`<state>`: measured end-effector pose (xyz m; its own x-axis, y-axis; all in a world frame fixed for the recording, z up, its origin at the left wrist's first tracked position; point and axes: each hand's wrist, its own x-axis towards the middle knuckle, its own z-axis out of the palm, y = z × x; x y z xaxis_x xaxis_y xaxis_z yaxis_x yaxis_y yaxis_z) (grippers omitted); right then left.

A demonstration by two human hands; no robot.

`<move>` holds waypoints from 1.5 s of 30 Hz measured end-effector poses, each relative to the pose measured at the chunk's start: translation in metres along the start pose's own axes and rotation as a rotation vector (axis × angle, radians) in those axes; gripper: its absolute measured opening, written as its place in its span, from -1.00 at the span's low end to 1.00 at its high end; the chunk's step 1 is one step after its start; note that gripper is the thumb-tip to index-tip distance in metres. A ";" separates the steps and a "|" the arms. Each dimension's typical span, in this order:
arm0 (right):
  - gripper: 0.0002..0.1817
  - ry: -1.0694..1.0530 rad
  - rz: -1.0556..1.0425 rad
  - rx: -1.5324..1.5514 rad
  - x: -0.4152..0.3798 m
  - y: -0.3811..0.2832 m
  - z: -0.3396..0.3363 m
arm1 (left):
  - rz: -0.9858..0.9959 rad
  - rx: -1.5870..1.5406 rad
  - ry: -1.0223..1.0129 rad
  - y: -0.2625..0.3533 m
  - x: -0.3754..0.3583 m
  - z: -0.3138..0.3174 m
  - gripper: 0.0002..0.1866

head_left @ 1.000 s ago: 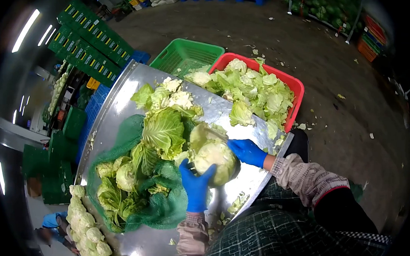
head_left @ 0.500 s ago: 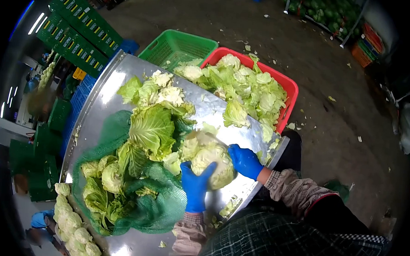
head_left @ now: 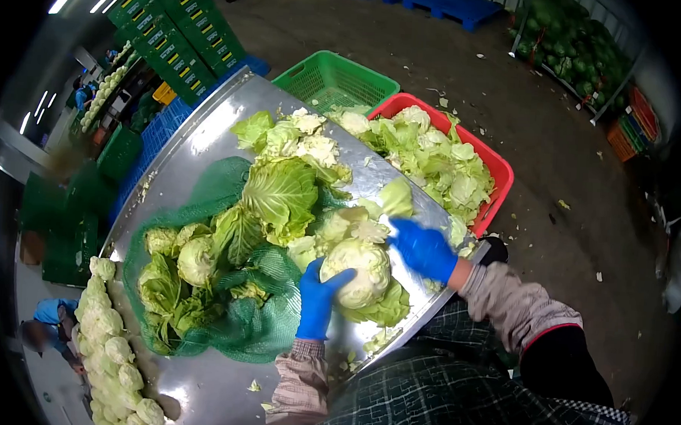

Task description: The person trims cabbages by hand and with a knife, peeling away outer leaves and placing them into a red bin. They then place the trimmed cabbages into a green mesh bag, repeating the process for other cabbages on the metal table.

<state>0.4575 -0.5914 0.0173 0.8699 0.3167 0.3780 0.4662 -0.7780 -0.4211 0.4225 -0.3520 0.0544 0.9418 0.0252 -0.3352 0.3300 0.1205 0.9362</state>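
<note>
My left hand (head_left: 317, 300), in a blue glove, steadies a pale cabbage (head_left: 364, 269), its thumb laid over the head's near side. A green outer leaf (head_left: 388, 303) spreads out beneath that head. Just right of the cabbage is my right hand (head_left: 425, 251), also gloved in blue; its fingers are smeared by motion. Close above those fingers is a loose pale leaf (head_left: 397, 198). Left of my hands, a green mesh bag (head_left: 261, 331) lies opened out, with several cabbages (head_left: 197, 260) and a large ribbed leaf (head_left: 281, 196) on it.
A metal table (head_left: 239, 384) carries all this. Trimmed heads (head_left: 117, 351) line its left edge. Beyond the far edge stand a red crate (head_left: 501, 163) full of leaves and a green crate (head_left: 336, 70). Stacked green crates (head_left: 180, 39) rise at the back left.
My right hand has swung away from the cabbage's side. The cabbage sits turned in my left hand, with a green leaf now showing beneath it. The whole view has shifted slightly.
</note>
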 end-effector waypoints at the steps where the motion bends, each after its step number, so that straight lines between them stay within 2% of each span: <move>1: -0.52 -0.046 -0.054 0.091 -0.007 -0.023 -0.006 | -0.009 0.020 -0.004 0.000 0.000 0.000 -0.41; 4: -0.47 -0.202 0.000 0.074 -0.013 -0.046 -0.014 | -0.014 0.016 -0.034 0.003 -0.001 -0.002 -0.47; 7: -0.43 -0.263 -0.105 -0.140 -0.012 -0.047 -0.012 | 0.016 0.026 -0.052 -0.002 0.002 -0.003 -0.47; 8: -0.42 -0.228 -0.107 -0.059 -0.012 -0.047 -0.009 | 0.053 0.068 -0.046 -0.011 0.006 -0.005 -0.47; 11: -0.51 -0.250 0.011 -0.092 -0.012 -0.036 0.017 | 0.073 0.189 -0.009 -0.016 0.005 0.000 -0.38; 13: -0.70 -0.438 0.224 0.097 0.009 -0.026 0.009 | 0.084 0.258 0.019 -0.013 0.004 0.005 -0.32; 14: -0.69 -0.506 0.234 0.051 0.016 -0.020 0.004 | 0.156 0.372 0.056 -0.015 0.000 0.008 -0.36; 15: -0.67 -0.569 0.243 0.007 0.023 -0.015 0.001 | 0.193 0.440 0.047 -0.012 -0.007 0.009 -0.30; 17: -0.67 -0.470 0.308 0.070 0.026 -0.005 0.017 | 0.216 0.282 0.102 -0.019 -0.011 0.008 -0.29; 18: -0.67 -0.437 0.348 0.109 0.018 -0.004 0.025 | 0.121 0.091 0.083 -0.022 -0.018 0.005 -0.30; 19: -0.69 -0.402 0.375 0.275 0.022 -0.002 0.025 | 0.038 -0.101 0.066 -0.009 -0.023 0.007 -0.32; 21: -0.76 -0.213 0.274 0.165 0.021 0.018 0.058 | 0.078 -0.195 0.101 -0.023 -0.029 -0.002 -0.39; 22: -0.78 -0.142 0.295 0.112 0.025 0.029 0.068 | 0.082 -0.222 0.132 -0.032 -0.031 -0.005 -0.40; 23: -0.76 -0.188 0.370 0.055 0.034 0.038 0.070 | 0.091 -0.251 0.160 -0.043 -0.029 -0.011 -0.41; 24: -0.73 -0.141 0.393 0.052 0.040 0.047 0.070 | 0.106 -0.228 0.151 -0.062 -0.023 -0.020 -0.41; 25: -0.70 -0.105 0.420 0.045 0.043 0.051 0.068 | 0.089 -0.256 0.197 -0.062 -0.023 -0.019 -0.35; 27: -0.61 0.071 0.345 -0.042 0.043 0.027 0.038 | 0.034 -0.317 0.295 -0.064 -0.026 -0.014 -0.23; 28: -0.59 0.043 0.337 0.034 0.035 0.012 0.021 | -0.009 -0.379 0.255 -0.037 -0.033 -0.004 -0.15; 29: -0.60 -0.103 0.433 0.190 0.026 -0.013 -0.006 | 0.024 -0.297 0.225 -0.023 -0.033 0.002 -0.15; 31: -0.64 -0.076 0.297 0.364 -0.019 -0.028 0.015 | 0.090 -0.127 0.152 -0.008 -0.029 0.005 -0.17; 32: -0.63 -0.231 0.327 0.360 -0.036 -0.028 0.028 | 0.096 0.030 0.049 -0.021 -0.016 -0.004 -0.09; 33: -0.62 -0.250 0.386 0.354 -0.029 -0.054 0.004 | 0.187 0.299 0.064 -0.023 -0.011 -0.008 -0.06; 35: -0.61 -0.099 0.354 0.452 -0.042 -0.043 0.028 | 0.370 0.843 0.092 -0.025 -0.001 -0.014 0.01; 36: -0.60 -0.081 0.354 0.457 -0.044 -0.042 0.030 | 0.296 0.590 0.042 -0.030 0.008 -0.015 0.11; 39: -0.59 -0.048 0.352 0.435 -0.043 -0.048 0.025 | 0.178 0.549 -0.030 -0.001 0.011 -0.006 0.07; 42: -0.51 -0.124 0.364 0.329 -0.050 -0.072 0.000 | 0.218 0.588 -0.089 -0.003 0.017 -0.006 0.00; 45: -0.48 0.004 0.282 0.202 -0.046 -0.076 0.009 | 0.282 0.618 -0.116 -0.008 0.018 -0.005 -0.04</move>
<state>0.3837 -0.5420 0.0242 0.9687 0.1016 0.2266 0.2300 -0.7117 -0.6638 0.4365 -0.3477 0.0409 0.9865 -0.1378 -0.0888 0.0149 -0.4639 0.8858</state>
